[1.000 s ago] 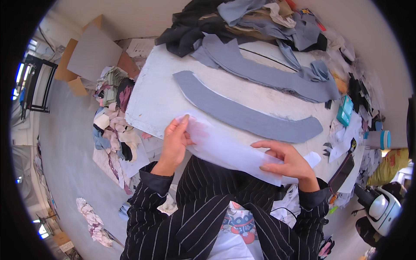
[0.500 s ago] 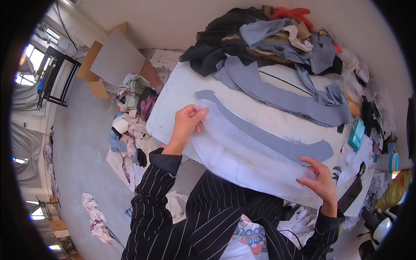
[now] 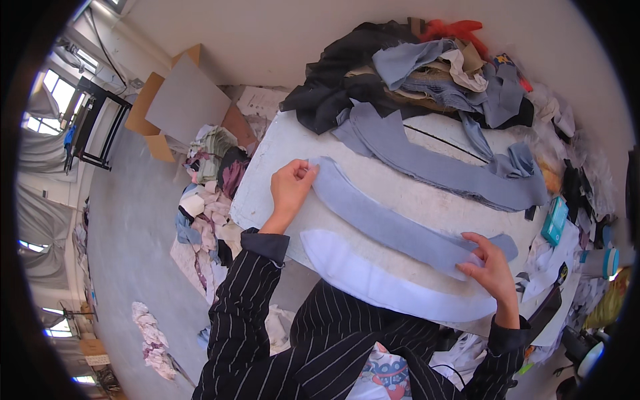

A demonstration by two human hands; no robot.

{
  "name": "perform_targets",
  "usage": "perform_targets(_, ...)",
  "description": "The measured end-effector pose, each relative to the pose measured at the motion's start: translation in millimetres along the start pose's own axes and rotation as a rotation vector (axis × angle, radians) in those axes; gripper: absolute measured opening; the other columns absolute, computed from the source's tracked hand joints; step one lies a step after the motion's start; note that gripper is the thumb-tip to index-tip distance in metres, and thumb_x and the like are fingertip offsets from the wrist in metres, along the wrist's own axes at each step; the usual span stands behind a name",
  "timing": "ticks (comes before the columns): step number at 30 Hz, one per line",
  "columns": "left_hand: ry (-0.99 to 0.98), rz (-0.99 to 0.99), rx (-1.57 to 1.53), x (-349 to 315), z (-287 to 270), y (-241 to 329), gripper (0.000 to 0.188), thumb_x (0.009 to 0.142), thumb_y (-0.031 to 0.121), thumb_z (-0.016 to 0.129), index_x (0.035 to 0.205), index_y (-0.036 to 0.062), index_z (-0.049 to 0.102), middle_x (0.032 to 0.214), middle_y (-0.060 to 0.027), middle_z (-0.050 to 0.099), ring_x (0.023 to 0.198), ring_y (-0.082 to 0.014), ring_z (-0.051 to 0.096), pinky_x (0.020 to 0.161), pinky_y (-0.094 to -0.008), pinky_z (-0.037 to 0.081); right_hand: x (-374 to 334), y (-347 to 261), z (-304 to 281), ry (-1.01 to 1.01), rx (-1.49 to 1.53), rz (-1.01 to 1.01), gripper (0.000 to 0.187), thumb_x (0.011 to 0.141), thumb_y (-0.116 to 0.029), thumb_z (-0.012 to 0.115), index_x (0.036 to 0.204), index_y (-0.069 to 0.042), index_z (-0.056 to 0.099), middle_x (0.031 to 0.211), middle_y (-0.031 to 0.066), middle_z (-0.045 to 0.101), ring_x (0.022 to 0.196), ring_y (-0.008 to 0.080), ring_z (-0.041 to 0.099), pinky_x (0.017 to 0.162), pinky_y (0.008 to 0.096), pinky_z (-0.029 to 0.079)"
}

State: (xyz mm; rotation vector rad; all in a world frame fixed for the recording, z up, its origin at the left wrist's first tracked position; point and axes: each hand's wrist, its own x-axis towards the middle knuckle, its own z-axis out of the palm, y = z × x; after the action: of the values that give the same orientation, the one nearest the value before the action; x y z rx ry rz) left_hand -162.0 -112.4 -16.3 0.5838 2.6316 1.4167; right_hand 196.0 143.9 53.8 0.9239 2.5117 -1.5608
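Pinching hand: the left hand is nipping the left end of a sheer white strip between thumb and forefinger, its grip closed on the material.
Opposite hand: the right hand is holding the same strip close to its right end, thumb at the near edge and fingers bending over it, its grip also closed on the strip.
Sheer layer: the strip is stretching between both hands over the tabletop, overlapping a curved grey-blue strip whose colour is showing through; whether the two are touching all along, the view is not telling.
Bare end: the grey-blue strip is jutting out beyond the right hand.
Near edge: a curved white piece is lying in front of the overlapped strips, covering part of the tabletop's edge.
Far side: a stack of curved grey-blue pieces is resting below a heap of black cloth, with red cloth showing at the top.
Right side: a turquoise box is sitting near a turquoise-lidded tub.
Floor: an open cardboard box is standing beyond heaped fabric scraps.
Sleeves: pinstriped black sleeves are covering both forearms.
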Motion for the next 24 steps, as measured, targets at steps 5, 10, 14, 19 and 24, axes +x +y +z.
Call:
perform_targets(5, 0.026, 0.021, 0.299, -3.3, -1.4, 17.7, 0.023, 0.081, 0.022, 0.075, 0.098, 0.0068, 0.070, 0.080, -0.0038, 0.070, 0.066, -0.0171, 0.064, 0.060, -0.0308, 0.049, 4.5, -1.4, -3.9, 0.002, 0.002, 0.015, 0.058, 0.071, -0.008, 0.077, 0.127, -0.004, 0.059, 0.066, 0.0028, 0.053, 0.060, 0.0114, 0.048, 0.059, 0.0263, 0.041)
perform_targets(10, 0.001, 0.566, 0.515, -12.1, 5.0, 39.6, 0.039, 0.089, 0.023, 0.066, 0.126, 0.0133, 0.061, 0.137, -0.0122, 0.051, 0.123, -0.0302, 0.049, 0.100, -0.0477, 0.039, 7.0, -2.0, -3.6, 0.017, 0.005, 0.008, 0.058, 0.072, -0.009, 0.077, 0.126, -0.004, 0.058, 0.065, 0.0030, 0.053, 0.060, 0.0119, 0.049, 0.059, 0.0265, 0.041)
perform_targets(14, -0.278, 0.668, 0.558, -15.0, 18.6, 34.1, 0.045, 0.098, 0.031, 0.052, 0.140, 0.0168, 0.053, 0.154, -0.0159, 0.034, 0.146, -0.0352, 0.024, 0.116, -0.0599, 0.010, 7.0, -4.5, -6.5, 0.027, 0.015, 0.005, 0.057, 0.072, -0.009, 0.077, 0.126, -0.004, 0.058, 0.066, 0.0031, 0.053, 0.060, 0.0125, 0.050, 0.060, 0.0270, 0.042)
perform_targets(19, -0.365, 0.603, 0.615, -13.3, 23.0, 31.2, 0.050, 0.101, 0.039, 0.042, 0.146, 0.0175, 0.046, 0.158, -0.0148, 0.028, 0.148, -0.0335, 0.019, 0.118, -0.0559, 0.007, 9.7, 6.7, -3.1, 0.122, -0.129, -0.025, 0.055, 0.074, -0.011, 0.074, 0.127, -0.007, 0.059, 0.070, 0.0070, 0.058, 0.062, 0.0205, 0.056, 0.062, 0.0312, 0.045)
perform_targets(24, -0.396, 0.591, 0.625, -12.3, 19.6, 32.8, 0.050, 0.101, 0.039, 0.042, 0.147, 0.0176, 0.045, 0.159, -0.0147, 0.027, 0.148, -0.0333, 0.018, 0.118, -0.0559, 0.006, 11.2, 11.0, 2.1, 0.183, -0.230, -0.059, 0.055, 0.075, -0.013, 0.073, 0.129, -0.010, 0.058, 0.074, 0.0102, 0.062, 0.068, 0.0285, 0.062, 0.064, 0.0363, 0.047)
